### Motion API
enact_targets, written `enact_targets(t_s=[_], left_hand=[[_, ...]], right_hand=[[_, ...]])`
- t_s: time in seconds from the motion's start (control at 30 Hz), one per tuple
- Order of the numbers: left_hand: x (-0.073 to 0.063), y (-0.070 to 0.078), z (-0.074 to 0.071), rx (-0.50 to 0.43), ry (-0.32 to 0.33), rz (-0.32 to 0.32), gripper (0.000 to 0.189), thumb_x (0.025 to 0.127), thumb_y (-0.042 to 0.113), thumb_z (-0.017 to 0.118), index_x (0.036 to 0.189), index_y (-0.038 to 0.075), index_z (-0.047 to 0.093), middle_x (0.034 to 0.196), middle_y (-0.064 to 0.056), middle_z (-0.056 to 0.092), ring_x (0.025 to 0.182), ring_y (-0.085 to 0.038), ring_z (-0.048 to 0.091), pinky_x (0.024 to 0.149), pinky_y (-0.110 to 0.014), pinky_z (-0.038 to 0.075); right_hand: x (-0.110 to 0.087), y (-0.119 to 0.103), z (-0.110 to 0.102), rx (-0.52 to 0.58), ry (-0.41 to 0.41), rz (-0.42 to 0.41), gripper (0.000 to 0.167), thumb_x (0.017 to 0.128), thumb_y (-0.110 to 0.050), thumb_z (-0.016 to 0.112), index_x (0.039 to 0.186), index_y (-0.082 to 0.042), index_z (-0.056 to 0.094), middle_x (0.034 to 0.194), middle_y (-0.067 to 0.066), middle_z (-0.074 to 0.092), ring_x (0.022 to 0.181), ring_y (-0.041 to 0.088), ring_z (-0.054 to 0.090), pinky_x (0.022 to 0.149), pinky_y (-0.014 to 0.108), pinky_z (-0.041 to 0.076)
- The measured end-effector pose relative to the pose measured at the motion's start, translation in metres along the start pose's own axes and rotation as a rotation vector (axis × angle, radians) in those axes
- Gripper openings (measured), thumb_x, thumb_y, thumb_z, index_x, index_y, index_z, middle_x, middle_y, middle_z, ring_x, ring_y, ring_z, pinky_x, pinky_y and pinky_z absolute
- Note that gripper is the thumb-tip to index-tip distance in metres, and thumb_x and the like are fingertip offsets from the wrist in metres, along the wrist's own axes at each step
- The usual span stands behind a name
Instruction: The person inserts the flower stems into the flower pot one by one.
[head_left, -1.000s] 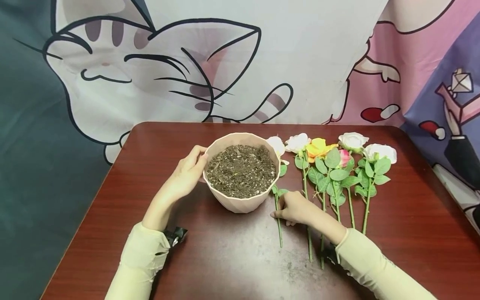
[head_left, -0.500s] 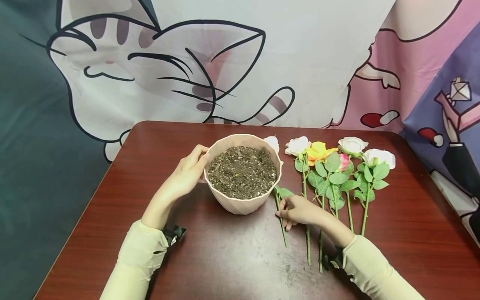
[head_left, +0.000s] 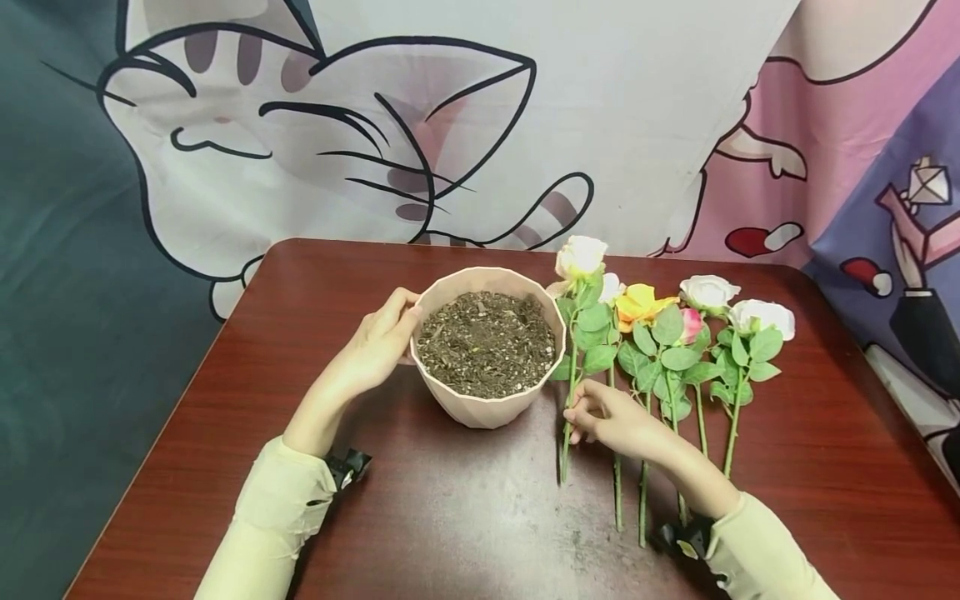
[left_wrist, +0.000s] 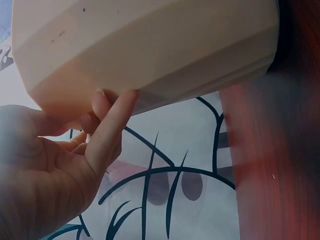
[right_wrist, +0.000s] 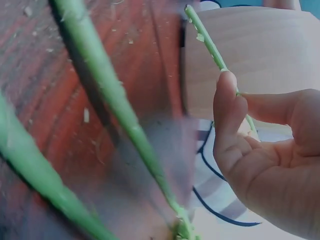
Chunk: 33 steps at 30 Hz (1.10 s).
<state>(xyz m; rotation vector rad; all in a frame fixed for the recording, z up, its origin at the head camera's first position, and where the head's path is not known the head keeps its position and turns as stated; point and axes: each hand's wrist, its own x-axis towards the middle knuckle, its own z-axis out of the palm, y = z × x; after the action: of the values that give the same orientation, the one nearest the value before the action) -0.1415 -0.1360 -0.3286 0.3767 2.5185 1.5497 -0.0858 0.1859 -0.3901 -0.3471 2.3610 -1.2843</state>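
Observation:
A pale pink faceted flowerpot [head_left: 480, 411] filled with dark soil [head_left: 491, 346] stands on the table. My left hand [head_left: 371, 346] holds the pot by its left side near the rim; its fingertips [left_wrist: 131, 95] touch the outer wall in the left wrist view. To the right of the pot, my right hand [head_left: 618, 421] pinches the green stem of a cream-white rose [head_left: 581, 258] between thumb and fingers. The right wrist view shows the lower stem [right_wrist: 207, 42] sticking out past the fingertips. Its bloom is raised above the table's back edge, with the leaves below it.
Several other roses lie in a row at the right: a yellow rose [head_left: 640, 304], a pink rose [head_left: 690, 323] and white roses [head_left: 761, 317]. Their stems point toward the front of the brown table [head_left: 450, 508]. A cartoon-printed cloth [head_left: 637, 108] hangs behind the table.
The rose in my right hand has come up from the table, its bloom rising from behind the pot's right rim. The right hand has shifted slightly right. The left hand stays on the pot.

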Motion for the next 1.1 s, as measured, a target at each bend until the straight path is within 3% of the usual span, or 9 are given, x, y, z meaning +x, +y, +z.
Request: enact_targets(t_s=[0.2, 0.5, 0.67, 0.83, 1.1], left_hand=[[-0.001, 0.000, -0.001, -0.001, 0.009, 0.000, 0.024, 0.102, 0.019, 0.035, 0.119, 0.006, 0.046, 0.085, -0.012, 0.050, 0.064, -0.016, 0.055, 0.062, -0.033, 0.057], [0.000, 0.000, 0.001, -0.018, 0.002, 0.006, 0.025, 0.103, 0.021, 0.035, 0.120, 0.007, 0.047, 0.086, -0.012, 0.050, 0.065, -0.018, 0.055, 0.063, -0.034, 0.057], [-0.002, 0.000, 0.001, -0.005, 0.012, -0.005, 0.024, 0.103, 0.020, 0.035, 0.119, 0.007, 0.046, 0.085, -0.012, 0.050, 0.064, -0.018, 0.054, 0.062, -0.032, 0.056], [-0.001, -0.002, 0.002, -0.006, 0.013, -0.001, 0.024, 0.103, 0.021, 0.035, 0.119, 0.007, 0.046, 0.086, -0.012, 0.050, 0.064, -0.017, 0.054, 0.061, -0.031, 0.055], [-0.001, -0.003, 0.003, -0.035, 0.017, -0.006, 0.025, 0.103, 0.021, 0.035, 0.119, 0.007, 0.046, 0.085, -0.013, 0.049, 0.063, -0.017, 0.055, 0.062, -0.035, 0.056]], right_hand=[[-0.011, -0.011, -0.009, -0.056, 0.156, -0.087, 0.012, 0.093, -0.012, 0.058, 0.093, -0.003, 0.049, 0.075, 0.003, 0.065, 0.070, 0.026, 0.065, 0.060, 0.034, 0.054], [-0.029, -0.034, -0.037, -0.222, 0.477, -0.211, 0.008, 0.093, -0.010, 0.058, 0.093, -0.005, 0.052, 0.075, 0.003, 0.067, 0.063, 0.004, 0.062, 0.048, 0.024, 0.047], [-0.026, -0.050, -0.059, -0.254, 0.527, -0.223, 0.010, 0.094, -0.012, 0.057, 0.096, -0.004, 0.051, 0.077, 0.006, 0.067, 0.064, 0.002, 0.063, 0.048, 0.023, 0.046], [-0.014, -0.071, -0.079, -0.232, 0.572, -0.308, 0.011, 0.094, -0.013, 0.056, 0.097, -0.004, 0.051, 0.078, 0.003, 0.067, 0.066, 0.003, 0.063, 0.054, 0.019, 0.047], [0.030, -0.102, -0.080, -0.180, 0.623, -0.493, 0.014, 0.092, -0.012, 0.060, 0.096, 0.000, 0.054, 0.081, 0.010, 0.069, 0.066, 0.003, 0.063, 0.049, 0.018, 0.047]])
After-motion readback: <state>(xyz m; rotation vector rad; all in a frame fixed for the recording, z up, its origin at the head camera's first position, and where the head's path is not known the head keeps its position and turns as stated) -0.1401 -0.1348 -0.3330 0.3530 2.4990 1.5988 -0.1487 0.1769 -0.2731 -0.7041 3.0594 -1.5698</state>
